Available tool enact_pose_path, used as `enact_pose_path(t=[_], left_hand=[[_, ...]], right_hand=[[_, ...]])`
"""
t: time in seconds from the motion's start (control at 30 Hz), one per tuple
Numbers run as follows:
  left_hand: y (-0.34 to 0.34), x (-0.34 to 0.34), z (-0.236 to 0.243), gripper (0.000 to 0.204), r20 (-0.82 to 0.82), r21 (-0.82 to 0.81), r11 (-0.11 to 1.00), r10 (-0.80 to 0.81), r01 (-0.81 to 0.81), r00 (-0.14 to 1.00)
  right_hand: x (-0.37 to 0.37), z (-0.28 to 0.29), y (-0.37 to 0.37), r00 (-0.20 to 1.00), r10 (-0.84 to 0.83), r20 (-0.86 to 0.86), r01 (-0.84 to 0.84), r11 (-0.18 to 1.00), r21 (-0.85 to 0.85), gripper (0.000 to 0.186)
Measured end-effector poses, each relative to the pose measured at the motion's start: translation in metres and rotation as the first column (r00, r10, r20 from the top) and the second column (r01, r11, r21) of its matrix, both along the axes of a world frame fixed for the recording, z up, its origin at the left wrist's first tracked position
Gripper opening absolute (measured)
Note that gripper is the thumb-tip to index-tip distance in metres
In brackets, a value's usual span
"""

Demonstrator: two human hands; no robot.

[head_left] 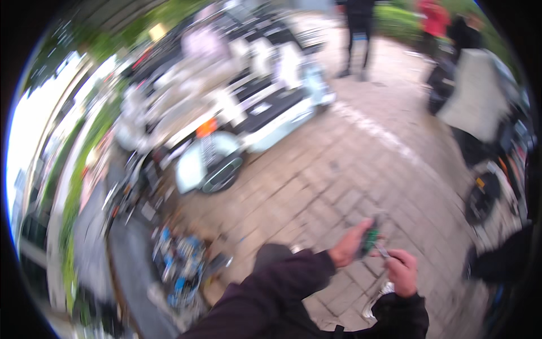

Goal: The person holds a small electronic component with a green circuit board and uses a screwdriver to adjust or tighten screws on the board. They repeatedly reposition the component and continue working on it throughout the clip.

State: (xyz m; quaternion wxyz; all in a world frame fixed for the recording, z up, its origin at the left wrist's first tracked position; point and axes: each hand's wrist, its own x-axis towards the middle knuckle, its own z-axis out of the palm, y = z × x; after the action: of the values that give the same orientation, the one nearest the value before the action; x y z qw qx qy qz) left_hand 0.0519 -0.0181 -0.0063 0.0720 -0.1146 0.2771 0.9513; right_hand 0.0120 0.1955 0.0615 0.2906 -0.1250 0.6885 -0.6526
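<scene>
My left hand [346, 247] is closed round a small dark piece with a green part that looks like a circuit board [369, 241]. Close by on its right, my right hand [402, 273] pinches a slim, light metal-coloured tool [382, 250]. The tool's tip points at the green part; whether they touch is lost in the blur. Dark sleeves cover both my forearms. Below the hands lies brick paving [344, 186].
To the left is a pile of blue and silver small parts [182, 265] beside a grey surface [135, 260]. A pale blue scooter [206, 164] stands ahead among others. More two-wheelers [485, 192] line the right, and a person in dark trousers [359, 34] stands farther off.
</scene>
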Motion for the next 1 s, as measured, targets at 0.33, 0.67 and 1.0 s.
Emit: enact_pose_path(t=[0.33,0.67,1.0], left_hand=[[-0.004,-0.001,0.020,0.065,0.061,-0.080,0.997,-0.001,0.006,0.998],[-0.005,-0.004,0.009,0.063,0.020,-0.088,0.996,-0.031,0.033,0.999],[-0.007,-0.003,0.011,0.062,0.033,-0.098,0.995,-0.019,0.022,0.999]], right_hand=[[-0.004,0.002,0.008,0.993,0.110,-0.030,-0.113,0.988,-0.107,0.027],[-0.004,-0.006,0.005,0.983,0.151,-0.102,-0.163,0.979,-0.119,0.028],[-0.006,-0.012,0.006,0.982,0.160,-0.102,-0.174,0.974,-0.144,0.029]])
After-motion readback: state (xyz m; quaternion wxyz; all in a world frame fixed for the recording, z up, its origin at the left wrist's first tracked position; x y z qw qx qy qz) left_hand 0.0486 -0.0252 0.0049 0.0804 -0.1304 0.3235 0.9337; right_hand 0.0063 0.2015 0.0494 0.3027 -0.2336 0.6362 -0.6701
